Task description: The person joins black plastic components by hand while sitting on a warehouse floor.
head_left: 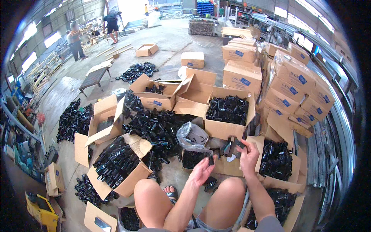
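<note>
My left hand point(201, 171) is closed on a small black part point(211, 160), palm turned up, above a small box of black pieces point(192, 158). To its right, my right hand point(249, 155) pinches a larger angular black part point(232, 146) between thumb and fingers. The two parts are apart from each other. What exactly they are, I cannot make out. Just beyond my left hand sits a clear plastic bag point(189, 133) with a few small black pieces in it. A white scrap point(231, 158) lies below the part in my right hand.
Open cardboard boxes of black parts stand ahead point(228, 110), at left point(118, 162) and at right point(276, 160). Loose black parts point(154, 127) cover the floor between them. Closed cartons point(290, 85) are stacked at right beside long metal profiles point(332, 154). People point(112, 25) stand far back.
</note>
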`<state>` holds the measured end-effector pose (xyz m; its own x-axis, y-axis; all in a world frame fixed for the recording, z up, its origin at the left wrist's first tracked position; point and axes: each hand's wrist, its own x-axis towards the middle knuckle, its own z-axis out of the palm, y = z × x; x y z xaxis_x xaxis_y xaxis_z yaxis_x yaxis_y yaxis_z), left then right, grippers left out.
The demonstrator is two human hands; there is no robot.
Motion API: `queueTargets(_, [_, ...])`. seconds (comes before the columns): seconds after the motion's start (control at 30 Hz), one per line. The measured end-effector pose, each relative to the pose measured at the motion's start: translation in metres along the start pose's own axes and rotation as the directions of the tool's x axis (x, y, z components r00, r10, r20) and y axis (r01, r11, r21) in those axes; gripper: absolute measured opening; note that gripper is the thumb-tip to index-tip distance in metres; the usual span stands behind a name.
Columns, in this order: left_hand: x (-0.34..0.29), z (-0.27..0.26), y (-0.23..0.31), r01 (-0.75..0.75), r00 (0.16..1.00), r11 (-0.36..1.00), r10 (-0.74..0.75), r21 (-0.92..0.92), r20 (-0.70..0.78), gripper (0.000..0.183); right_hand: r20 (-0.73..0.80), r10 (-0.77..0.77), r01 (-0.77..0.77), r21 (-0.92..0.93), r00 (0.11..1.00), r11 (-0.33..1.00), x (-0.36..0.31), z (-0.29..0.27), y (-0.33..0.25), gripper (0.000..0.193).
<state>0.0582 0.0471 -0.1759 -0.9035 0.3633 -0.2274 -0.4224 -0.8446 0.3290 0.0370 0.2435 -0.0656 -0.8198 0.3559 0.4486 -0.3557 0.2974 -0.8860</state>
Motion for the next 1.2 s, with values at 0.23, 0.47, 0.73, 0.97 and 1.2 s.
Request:
queueTargets(0.23, [-0.032, 0.161, 0.122, -0.265, 0.955, 0.964, 0.258, 0.025, 0.147, 0.031, 0.122, -0.565, 0.577, -0.124, 0.816, 0.807, 0.006, 0.066, -0.139, 0.030])
queueTargets(0.47, [-0.054, 0.197, 0.172, -0.367, 0.930, 0.908, 0.354, 0.201, 0.099, 0.030, 0.346, -0.203, 0.200, 0.045, 0.916, 0.979, -0.006, 0.108, -0.145, 0.044])
queueTargets(0.73, [-0.031, 0.168, 0.167, -0.314, 0.938, 0.859, 0.346, 0.404, -0.006, 0.029, 0.405, 0.185, -0.316, 0.283, 0.895, 0.906, 0.007, 0.123, -0.119, 0.030])
queueTargets(0.97, [-0.014, 0.138, 0.174, -0.261, 0.965, 0.654, 0.208, 0.710, 0.163, 0.031, 0.538, 0.321, -0.551, 0.345, 0.780, 0.760, 0.024, 0.102, -0.106, 0.033])
queueTargets(1.2, [-0.013, 0.138, 0.178, -0.221, 0.973, 0.478, 0.044, 0.850, 0.228, 0.029, 0.541, 0.355, -0.567, 0.292, 0.762, 0.770, 0.028, 0.095, -0.086, 0.037])
